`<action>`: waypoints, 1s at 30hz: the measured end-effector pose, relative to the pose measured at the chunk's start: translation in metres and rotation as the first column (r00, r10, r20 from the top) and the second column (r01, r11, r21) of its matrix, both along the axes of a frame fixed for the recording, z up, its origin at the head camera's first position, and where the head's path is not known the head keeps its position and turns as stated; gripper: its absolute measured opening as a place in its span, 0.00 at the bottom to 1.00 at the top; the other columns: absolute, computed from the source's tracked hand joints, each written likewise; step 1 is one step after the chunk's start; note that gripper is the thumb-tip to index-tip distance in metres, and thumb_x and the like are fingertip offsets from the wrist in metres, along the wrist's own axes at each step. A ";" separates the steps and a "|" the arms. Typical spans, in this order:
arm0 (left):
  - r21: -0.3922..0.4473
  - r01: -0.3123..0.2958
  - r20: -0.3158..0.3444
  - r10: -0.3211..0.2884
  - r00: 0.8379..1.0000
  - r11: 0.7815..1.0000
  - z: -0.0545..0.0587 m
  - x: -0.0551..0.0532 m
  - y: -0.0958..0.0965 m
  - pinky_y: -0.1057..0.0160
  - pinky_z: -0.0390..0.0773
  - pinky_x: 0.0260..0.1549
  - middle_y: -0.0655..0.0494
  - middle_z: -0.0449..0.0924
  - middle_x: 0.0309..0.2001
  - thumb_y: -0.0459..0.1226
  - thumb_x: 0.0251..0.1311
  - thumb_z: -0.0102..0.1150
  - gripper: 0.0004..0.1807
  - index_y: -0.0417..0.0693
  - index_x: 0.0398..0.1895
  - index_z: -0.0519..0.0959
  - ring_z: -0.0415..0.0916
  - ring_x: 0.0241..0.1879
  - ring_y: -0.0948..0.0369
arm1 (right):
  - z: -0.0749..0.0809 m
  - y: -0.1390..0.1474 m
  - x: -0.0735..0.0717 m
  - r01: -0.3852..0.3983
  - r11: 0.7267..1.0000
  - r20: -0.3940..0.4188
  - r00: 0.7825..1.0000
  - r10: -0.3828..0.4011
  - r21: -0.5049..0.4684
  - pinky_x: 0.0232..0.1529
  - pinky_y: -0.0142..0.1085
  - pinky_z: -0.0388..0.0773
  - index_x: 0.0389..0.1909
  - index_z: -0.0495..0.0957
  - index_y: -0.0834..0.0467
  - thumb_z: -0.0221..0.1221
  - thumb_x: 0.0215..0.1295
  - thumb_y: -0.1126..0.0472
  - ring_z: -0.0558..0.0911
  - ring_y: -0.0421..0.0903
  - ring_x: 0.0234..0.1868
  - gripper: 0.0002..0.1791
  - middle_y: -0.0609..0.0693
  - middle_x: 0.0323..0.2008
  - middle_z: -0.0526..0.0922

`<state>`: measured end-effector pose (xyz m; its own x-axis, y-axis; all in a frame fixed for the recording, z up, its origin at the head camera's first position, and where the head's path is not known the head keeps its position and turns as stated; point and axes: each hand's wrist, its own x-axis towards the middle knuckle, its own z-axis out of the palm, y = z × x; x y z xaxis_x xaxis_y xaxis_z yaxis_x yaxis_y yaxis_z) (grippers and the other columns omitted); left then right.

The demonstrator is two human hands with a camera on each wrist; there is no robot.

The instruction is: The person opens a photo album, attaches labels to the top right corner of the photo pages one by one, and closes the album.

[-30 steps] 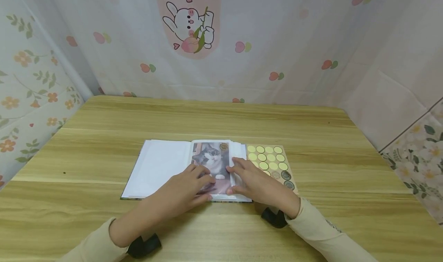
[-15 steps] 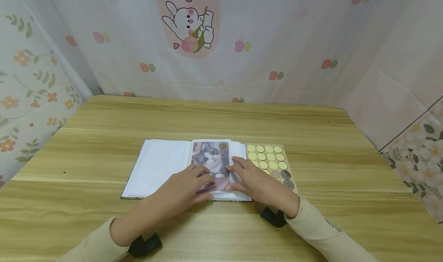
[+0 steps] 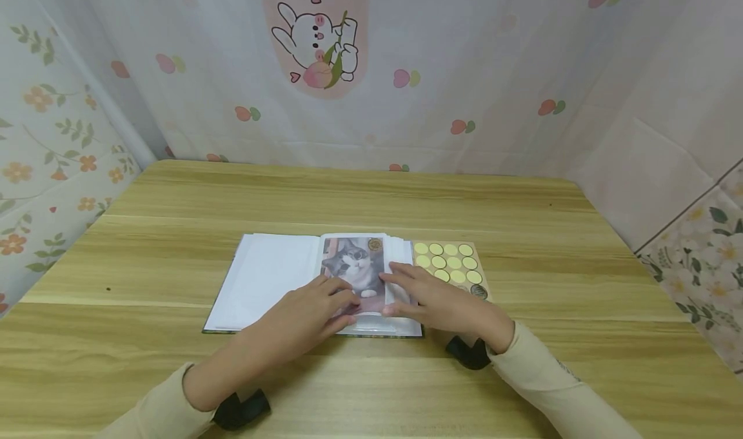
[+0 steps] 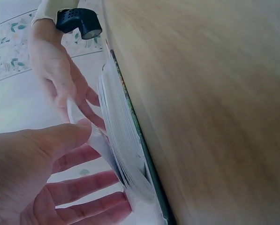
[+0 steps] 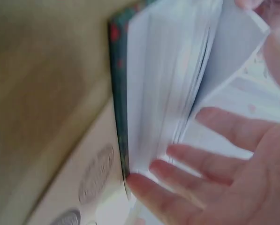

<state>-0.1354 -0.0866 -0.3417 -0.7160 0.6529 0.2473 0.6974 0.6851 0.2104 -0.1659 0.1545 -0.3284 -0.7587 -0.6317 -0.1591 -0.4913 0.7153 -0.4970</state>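
A photo album [image 3: 264, 278] lies spread on the table, its left side showing white. On its right page is a cat photo [image 3: 362, 268] with a round gold seal in the top corner. My left hand [image 3: 310, 310] lies over the photo's lower left part. Thumb and fingers pinch the photo's near edge, which bows up off the page stack in the left wrist view. My right hand [image 3: 438, 300] has extended fingers [image 5: 191, 161] resting along the edges of the album's pages [image 5: 165, 79]. Its thumb lies by the photo's lower right corner. The left fingertips are partly hidden.
A sheet of round gold stickers [image 3: 455, 262] lies against the album's right side, partly under my right hand. Wood-grain table [image 3: 371, 200] surrounds both. A printed curtain [image 3: 464, 58] hangs behind the table's far edge.
The photo's near edge has shifted away from me, uncovering more clear sleeve below it. My right hand has moved slightly right, its thumb lifting a little. My left hand stays nearly still.
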 end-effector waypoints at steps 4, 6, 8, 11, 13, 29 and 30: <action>0.008 0.009 0.022 -0.009 1.000 1.000 0.001 0.000 -0.001 0.51 0.70 0.56 0.58 0.78 0.46 0.44 0.63 0.55 0.11 0.53 0.45 0.79 0.74 0.51 0.57 | 0.001 0.004 -0.003 -0.025 1.000 0.016 1.000 0.025 -0.011 0.67 0.51 0.55 0.69 0.55 0.63 0.53 0.61 0.39 0.55 0.57 0.71 0.43 0.61 0.70 0.56; 0.010 0.011 0.035 -0.011 0.999 1.000 0.002 -0.001 -0.002 0.54 0.74 0.53 0.59 0.78 0.47 0.43 0.63 0.55 0.11 0.52 0.45 0.79 0.74 0.50 0.58 | 0.001 0.004 -0.003 -0.023 1.000 0.012 1.000 0.023 0.000 0.67 0.50 0.55 0.69 0.54 0.66 0.53 0.60 0.38 0.55 0.56 0.71 0.46 0.62 0.69 0.56; 0.012 0.014 0.050 -0.014 0.999 1.000 0.003 -0.001 -0.003 0.56 0.76 0.49 0.59 0.77 0.47 0.43 0.63 0.54 0.11 0.52 0.46 0.78 0.74 0.50 0.59 | 0.001 0.003 -0.003 -0.018 1.000 0.000 1.000 0.018 0.020 0.67 0.49 0.56 0.68 0.54 0.68 0.53 0.60 0.38 0.56 0.57 0.71 0.47 0.63 0.69 0.56; 0.020 0.021 0.085 -0.022 0.996 1.000 0.004 -0.002 -0.005 0.58 0.76 0.48 0.59 0.77 0.47 0.43 0.64 0.53 0.11 0.52 0.47 0.77 0.74 0.49 0.60 | -0.001 0.002 -0.002 -0.020 0.999 -0.031 0.999 0.022 0.049 0.66 0.50 0.58 0.67 0.57 0.67 0.53 0.61 0.39 0.57 0.58 0.70 0.44 0.64 0.69 0.57; 0.024 0.029 0.109 -0.031 0.994 0.999 0.006 -0.003 -0.006 0.58 0.75 0.49 0.59 0.77 0.47 0.42 0.65 0.52 0.12 0.51 0.48 0.76 0.74 0.50 0.60 | -0.001 0.002 -0.001 -0.030 0.997 -0.065 0.997 0.035 0.066 0.65 0.50 0.60 0.66 0.60 0.65 0.54 0.62 0.41 0.58 0.59 0.69 0.41 0.64 0.68 0.58; 0.042 -0.017 0.097 0.013 0.995 0.999 0.028 0.001 -0.015 0.58 0.77 0.44 0.55 0.78 0.48 0.38 0.60 0.56 0.17 0.52 0.53 0.72 0.76 0.47 0.60 | -0.003 -0.003 0.007 -0.068 0.984 -0.210 0.972 0.103 0.167 0.62 0.48 0.65 0.63 0.66 0.65 0.59 0.57 0.42 0.62 0.60 0.67 0.39 0.67 0.66 0.61; 0.035 -0.027 0.097 0.023 0.995 0.999 0.030 0.001 -0.016 0.57 0.77 0.44 0.54 0.78 0.49 0.38 0.60 0.57 0.17 0.52 0.54 0.72 0.76 0.49 0.59 | -0.003 -0.003 0.007 -0.068 0.983 -0.211 0.972 0.104 0.168 0.62 0.48 0.65 0.63 0.66 0.65 0.58 0.57 0.42 0.62 0.60 0.67 0.39 0.67 0.66 0.61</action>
